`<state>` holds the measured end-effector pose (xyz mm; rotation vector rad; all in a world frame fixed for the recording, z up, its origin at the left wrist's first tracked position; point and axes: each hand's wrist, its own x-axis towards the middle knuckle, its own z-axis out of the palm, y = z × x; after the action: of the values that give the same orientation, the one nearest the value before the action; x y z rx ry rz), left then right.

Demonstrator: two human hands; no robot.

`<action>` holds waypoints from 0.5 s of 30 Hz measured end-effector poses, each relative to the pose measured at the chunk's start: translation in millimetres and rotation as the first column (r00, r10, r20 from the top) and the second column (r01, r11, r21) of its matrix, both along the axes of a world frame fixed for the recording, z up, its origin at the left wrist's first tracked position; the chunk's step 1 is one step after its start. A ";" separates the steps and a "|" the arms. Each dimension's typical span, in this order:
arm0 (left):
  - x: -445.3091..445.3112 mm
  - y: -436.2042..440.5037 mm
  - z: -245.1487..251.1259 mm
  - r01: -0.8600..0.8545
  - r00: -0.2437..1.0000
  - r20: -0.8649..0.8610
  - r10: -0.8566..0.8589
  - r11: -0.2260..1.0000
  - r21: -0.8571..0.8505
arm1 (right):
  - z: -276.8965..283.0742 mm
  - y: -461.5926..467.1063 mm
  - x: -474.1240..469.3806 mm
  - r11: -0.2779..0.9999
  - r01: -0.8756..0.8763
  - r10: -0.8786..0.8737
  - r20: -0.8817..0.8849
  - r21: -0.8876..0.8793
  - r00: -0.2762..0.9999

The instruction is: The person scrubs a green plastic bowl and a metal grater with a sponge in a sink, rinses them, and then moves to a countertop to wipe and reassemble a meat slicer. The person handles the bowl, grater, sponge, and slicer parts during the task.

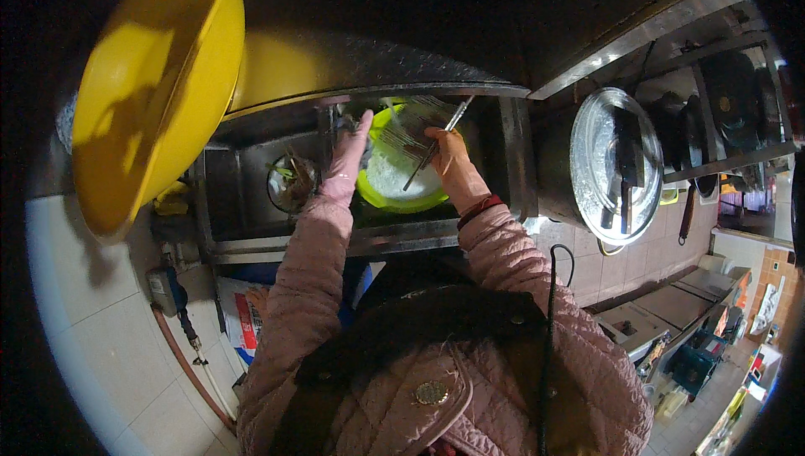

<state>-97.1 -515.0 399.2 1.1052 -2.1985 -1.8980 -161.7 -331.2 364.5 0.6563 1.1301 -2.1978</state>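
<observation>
A lime-green basin [402,207] of sudsy water sits in the right part of a metal sink [277,243]. My right hand [454,157], in an orange rubber glove, grips the edge bar of what looks like a metal wire rack [412,125], tilted over the basin. At the basin's left rim is my left hand [353,147], in a pink rubber glove; something dark shows at its fingers, too unclear to name. Whether those fingers are closed is hidden. Left of that hand, a round strainer or bowl [291,186] with green and brown scraps stands in the other sink compartment.
A large yellow basin [170,103] stands tilted at the upper left. To the right is a big pot with a shiny metal lid [588,166], a dark-handled knife [627,198] lying on it. Beyond hang pans on a metal rack [729,163]. A hose [182,361] runs down at the left.
</observation>
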 end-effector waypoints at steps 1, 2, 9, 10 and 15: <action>-6.5 3.9 -1.3 0.047 0.988 -0.141 -0.068 0.989 -0.141 | 0.8 -2.3 1.3 0.999 -0.033 0.033 -0.033 -0.001 0.999; -12.0 17.0 -5.3 0.066 0.931 -0.329 -0.159 0.958 -0.278 | 2.0 -2.9 4.7 0.998 -0.061 0.061 -0.079 -0.004 0.995; -39.2 48.0 -31.5 0.168 0.767 -0.084 -0.636 0.325 -0.931 | 8.1 -11.0 23.3 0.987 -0.164 0.159 -0.210 -0.003 0.965; -42.1 39.3 -33.2 0.165 0.786 -0.046 -0.617 0.280 -0.946 | 8.0 -7.7 25.1 0.978 -0.179 0.196 -0.184 0.103 0.963; -51.8 -5.9 -29.1 0.306 0.924 0.134 -0.359 0.483 -0.820 | 8.1 6.6 22.1 0.995 -0.101 0.096 -0.222 -0.010 0.970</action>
<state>-148.9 -520.9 370.1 0.4310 -2.8780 -0.6149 -139.6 -324.6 372.7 0.3428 1.2199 -2.2348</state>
